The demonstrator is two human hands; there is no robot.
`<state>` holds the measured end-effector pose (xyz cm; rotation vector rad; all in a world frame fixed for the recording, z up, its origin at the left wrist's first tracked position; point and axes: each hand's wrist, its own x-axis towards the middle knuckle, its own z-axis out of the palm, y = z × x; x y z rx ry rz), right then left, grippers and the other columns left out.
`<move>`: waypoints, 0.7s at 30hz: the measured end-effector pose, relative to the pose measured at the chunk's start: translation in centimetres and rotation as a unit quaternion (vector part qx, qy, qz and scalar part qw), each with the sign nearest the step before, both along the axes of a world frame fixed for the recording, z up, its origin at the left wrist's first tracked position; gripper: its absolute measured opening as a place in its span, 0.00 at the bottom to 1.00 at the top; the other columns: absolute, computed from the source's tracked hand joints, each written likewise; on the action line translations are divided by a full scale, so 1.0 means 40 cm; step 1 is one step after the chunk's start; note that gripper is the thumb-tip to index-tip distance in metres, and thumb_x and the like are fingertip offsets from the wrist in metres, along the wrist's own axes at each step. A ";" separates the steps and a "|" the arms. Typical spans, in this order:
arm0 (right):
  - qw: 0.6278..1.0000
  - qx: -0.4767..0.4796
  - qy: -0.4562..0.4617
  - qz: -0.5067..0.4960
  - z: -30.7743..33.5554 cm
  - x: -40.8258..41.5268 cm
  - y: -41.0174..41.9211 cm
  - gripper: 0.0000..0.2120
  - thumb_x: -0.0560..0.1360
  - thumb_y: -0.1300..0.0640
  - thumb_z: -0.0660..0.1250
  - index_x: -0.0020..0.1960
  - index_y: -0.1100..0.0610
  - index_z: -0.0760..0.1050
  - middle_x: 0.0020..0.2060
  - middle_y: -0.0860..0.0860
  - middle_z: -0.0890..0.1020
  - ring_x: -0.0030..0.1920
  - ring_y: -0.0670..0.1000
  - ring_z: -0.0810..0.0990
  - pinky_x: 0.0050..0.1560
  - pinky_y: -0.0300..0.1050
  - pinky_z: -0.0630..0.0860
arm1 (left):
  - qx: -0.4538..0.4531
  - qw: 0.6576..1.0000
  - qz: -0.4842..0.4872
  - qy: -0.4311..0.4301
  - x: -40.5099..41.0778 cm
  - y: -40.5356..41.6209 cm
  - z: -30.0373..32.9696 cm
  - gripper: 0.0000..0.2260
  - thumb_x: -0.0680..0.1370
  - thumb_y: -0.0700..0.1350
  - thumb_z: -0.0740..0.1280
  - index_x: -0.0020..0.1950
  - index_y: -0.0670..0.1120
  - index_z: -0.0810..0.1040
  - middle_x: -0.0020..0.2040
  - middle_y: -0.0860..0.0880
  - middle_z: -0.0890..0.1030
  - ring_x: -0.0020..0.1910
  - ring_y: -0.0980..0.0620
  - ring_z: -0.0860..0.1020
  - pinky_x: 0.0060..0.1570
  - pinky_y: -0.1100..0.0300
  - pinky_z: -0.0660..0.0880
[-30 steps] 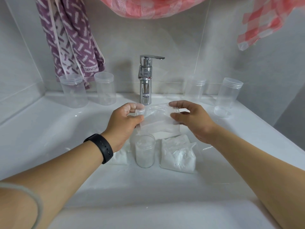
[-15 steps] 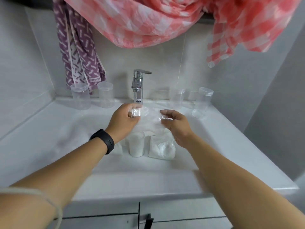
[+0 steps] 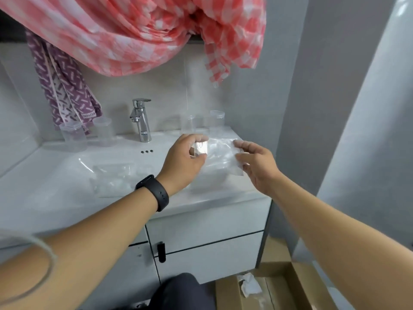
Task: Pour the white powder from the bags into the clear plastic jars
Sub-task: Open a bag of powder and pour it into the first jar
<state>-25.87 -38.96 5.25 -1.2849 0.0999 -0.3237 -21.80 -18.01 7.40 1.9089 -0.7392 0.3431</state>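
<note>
My left hand point(image 3: 185, 162) and my right hand point(image 3: 257, 164) hold a clear, nearly empty plastic bag point(image 3: 221, 155) between them, each pinching one side edge. The bag hangs over the right end of the white sink counter point(image 3: 67, 198). A bag of white powder point(image 3: 111, 177) lies in the basin to the left of my left wrist. Two empty clear jars point(image 3: 73, 136) stand at the back left, and two more clear jars point(image 3: 216, 120) at the back right. My left forearm hides the jar with powder in the basin.
A chrome faucet point(image 3: 140, 119) rises at the back of the basin. A purple towel point(image 3: 64, 86) and a red checkered cloth point(image 3: 134, 30) hang above. Below are white cabinet drawers point(image 3: 207, 242), and an open cardboard box point(image 3: 279, 285) on the floor at right.
Both hands carried the clear bag right, away from above the jar in the basin, to the counter's right end. The view pulled back and swung right, showing the cabinet and floor box.
</note>
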 end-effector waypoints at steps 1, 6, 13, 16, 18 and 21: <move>1.000 -0.002 0.003 -0.009 -0.002 -0.023 -0.030 0.17 0.75 0.75 0.65 0.59 0.60 0.81 0.46 0.52 0.84 0.40 0.49 0.83 0.41 0.41 0.79 | 0.007 1.000 -0.017 -0.001 -0.023 -0.029 -0.002 0.17 0.76 0.36 0.70 0.59 0.55 0.79 0.59 0.56 0.77 0.42 0.53 0.76 0.49 0.66 0.75; 0.996 -0.024 0.045 -0.071 -0.070 -0.158 -0.193 0.19 0.74 0.73 0.66 0.58 0.56 0.83 0.52 0.55 0.86 0.46 0.53 0.84 0.47 0.47 0.81 | 0.051 0.994 -0.086 0.045 -0.122 -0.188 -0.058 0.15 0.76 0.36 0.69 0.55 0.55 0.79 0.55 0.57 0.76 0.39 0.56 0.76 0.48 0.70 0.74; 0.982 -0.022 0.140 -0.128 -0.271 -0.278 -0.321 0.19 0.73 0.73 0.65 0.56 0.55 0.85 0.54 0.55 0.87 0.52 0.57 0.86 0.56 0.52 0.83 | 0.108 0.974 -0.148 0.130 -0.192 -0.317 -0.261 0.15 0.76 0.41 0.71 0.53 0.62 0.80 0.49 0.51 0.79 0.41 0.51 0.80 0.51 0.57 0.79; 0.971 -0.031 0.189 -0.141 -0.375 -0.318 -0.342 0.18 0.74 0.72 0.66 0.56 0.56 0.85 0.54 0.53 0.85 0.53 0.58 0.84 0.56 0.55 0.83 | 0.137 0.960 -0.169 0.176 -0.204 -0.333 -0.371 0.12 0.78 0.43 0.70 0.56 0.60 0.80 0.50 0.49 0.79 0.43 0.45 0.80 0.50 0.54 0.81; 0.964 -0.041 0.214 -0.155 -0.445 -0.337 -0.350 0.18 0.73 0.72 0.67 0.55 0.56 0.86 0.54 0.54 0.84 0.53 0.59 0.84 0.56 0.57 0.83 | 0.163 0.947 -0.178 0.209 -0.209 -0.340 -0.445 0.11 0.79 0.43 0.69 0.59 0.56 0.80 0.50 0.47 0.79 0.41 0.42 0.78 0.45 0.57 0.80; 0.953 -0.044 0.256 -0.158 -0.554 -0.360 -0.353 0.17 0.73 0.71 0.67 0.54 0.56 0.86 0.54 0.55 0.84 0.53 0.59 0.83 0.53 0.55 0.84 | 0.215 0.918 -0.195 0.270 -0.207 -0.339 -0.567 0.12 0.80 0.44 0.68 0.63 0.53 0.79 0.35 0.51 0.72 0.32 0.54 0.71 0.36 0.68 0.73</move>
